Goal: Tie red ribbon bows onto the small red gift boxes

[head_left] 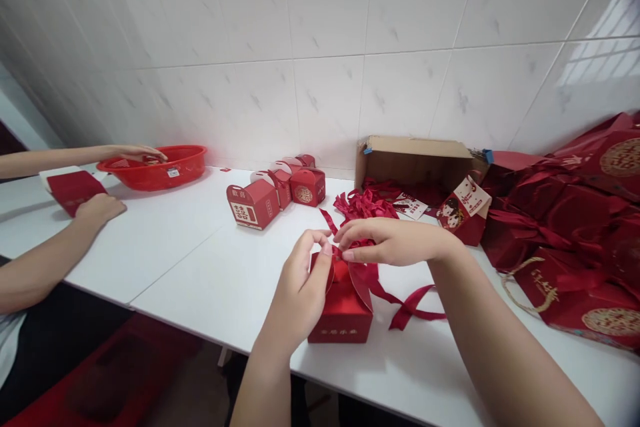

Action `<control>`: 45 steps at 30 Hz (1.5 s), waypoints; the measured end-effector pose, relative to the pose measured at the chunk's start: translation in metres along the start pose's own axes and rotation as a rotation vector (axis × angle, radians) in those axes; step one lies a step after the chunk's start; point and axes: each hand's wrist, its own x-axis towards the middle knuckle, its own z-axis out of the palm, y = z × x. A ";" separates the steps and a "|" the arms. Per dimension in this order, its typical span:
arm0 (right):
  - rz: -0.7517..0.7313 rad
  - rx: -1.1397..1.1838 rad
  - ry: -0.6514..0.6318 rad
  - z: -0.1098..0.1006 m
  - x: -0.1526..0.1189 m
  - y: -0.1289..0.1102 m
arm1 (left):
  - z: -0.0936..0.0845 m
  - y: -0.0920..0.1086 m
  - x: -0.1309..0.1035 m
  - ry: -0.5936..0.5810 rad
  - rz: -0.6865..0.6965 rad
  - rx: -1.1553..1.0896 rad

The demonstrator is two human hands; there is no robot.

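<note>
A small red gift box (341, 313) with gold lettering stands upright on the white table right in front of me. At its top, my left hand (306, 277) pinches red ribbon between thumb and fingers. My right hand (385, 241) reaches over from the right, its fingertips closed on the ribbon at the same spot. A loose length of red ribbon (413, 305) trails from behind the box across the table to the right. The exact ribbon loop between my fingertips is partly hidden.
Several red boxes (255, 203) stand by the tiled wall. Ribbons (367, 205) spill before an open cardboard box (417, 147). Red bags and boxes (575, 280) are piled at right. On the left, another person's hand (100, 208) holds a box; their other reaches into a red basin (183, 167).
</note>
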 end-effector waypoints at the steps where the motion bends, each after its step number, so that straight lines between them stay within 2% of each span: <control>1: -0.032 0.031 0.012 0.000 0.001 0.000 | -0.002 0.001 -0.002 0.038 0.016 0.011; 3: -0.086 0.112 0.096 0.000 0.000 -0.003 | -0.008 0.001 -0.007 0.069 0.029 0.070; 5: -0.136 0.222 0.297 -0.002 -0.007 -0.012 | -0.015 0.000 -0.014 0.031 0.007 0.166; 9: -0.320 0.460 0.915 -0.008 -0.038 -0.037 | -0.026 -0.003 -0.022 -0.133 -0.068 0.305; 11: -0.431 0.523 1.186 -0.012 -0.056 -0.047 | -0.027 -0.004 -0.021 -0.134 -0.107 0.276; 13: -0.489 0.531 1.302 -0.015 -0.068 -0.052 | -0.026 -0.007 -0.016 -0.074 -0.145 0.205; 14: -0.503 0.529 1.309 -0.015 -0.070 -0.052 | -0.026 -0.008 -0.014 -0.043 -0.162 0.172; 16: -0.482 0.524 1.198 -0.014 -0.065 -0.047 | -0.024 -0.012 -0.008 -0.007 -0.187 0.123; 17: -0.431 0.516 1.089 -0.012 -0.058 -0.044 | -0.023 -0.014 -0.006 -0.005 -0.198 0.104; 21: -0.066 0.332 0.457 0.004 -0.012 -0.025 | -0.021 -0.021 0.000 -0.031 -0.240 0.055; 22: -0.012 0.281 0.365 0.010 -0.001 -0.020 | -0.020 -0.022 0.000 -0.032 -0.244 0.053; 24: 0.054 0.208 0.264 0.019 0.016 -0.011 | -0.019 -0.023 0.000 -0.034 -0.241 0.055; 29: 0.125 0.170 0.143 0.025 0.024 0.000 | -0.017 -0.024 -0.001 -0.039 -0.216 0.068; 39: 0.256 0.109 0.192 0.027 0.025 -0.002 | -0.015 -0.020 -0.003 -0.077 -0.209 0.018; 45: 0.202 0.201 0.112 0.030 0.027 0.000 | -0.010 -0.014 -0.007 -0.104 -0.190 0.030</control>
